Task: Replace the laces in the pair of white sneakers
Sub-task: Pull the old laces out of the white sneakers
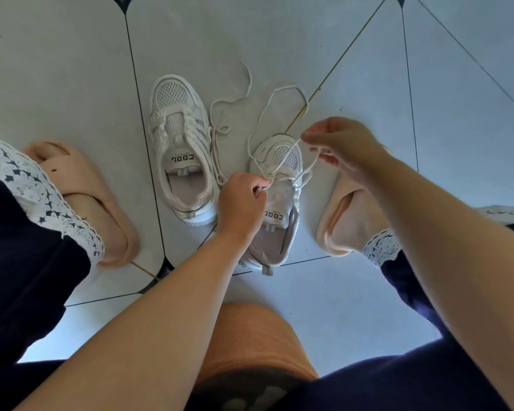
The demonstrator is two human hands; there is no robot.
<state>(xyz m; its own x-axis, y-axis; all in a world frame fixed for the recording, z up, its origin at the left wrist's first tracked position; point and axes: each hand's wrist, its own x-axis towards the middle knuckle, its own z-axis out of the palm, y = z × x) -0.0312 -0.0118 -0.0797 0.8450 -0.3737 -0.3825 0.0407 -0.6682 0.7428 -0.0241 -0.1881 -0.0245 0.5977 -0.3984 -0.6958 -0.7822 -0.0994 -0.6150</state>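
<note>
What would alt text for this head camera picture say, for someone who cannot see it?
Seen from above, a person's left hand and right hand pinch a white lace over the right-hand white sneaker on a tiled floor. The other sneaker lies beside it, a loose lace trailing next to it.

The floor (353, 292) is pale grey tile with thin dark joints and small dark diamond insets at the corners. Two white sneakers stand on it near the middle, toes pointing far. The left sneaker (181, 149) is laced, and its lace (235, 99) trails loose across the tile to the right. The right sneaker (276, 209) sits just nearer and partly across a joint. A pink slipper (95, 203) rests on the tiles at the left, another slipper (339, 221) at the right.
</note>
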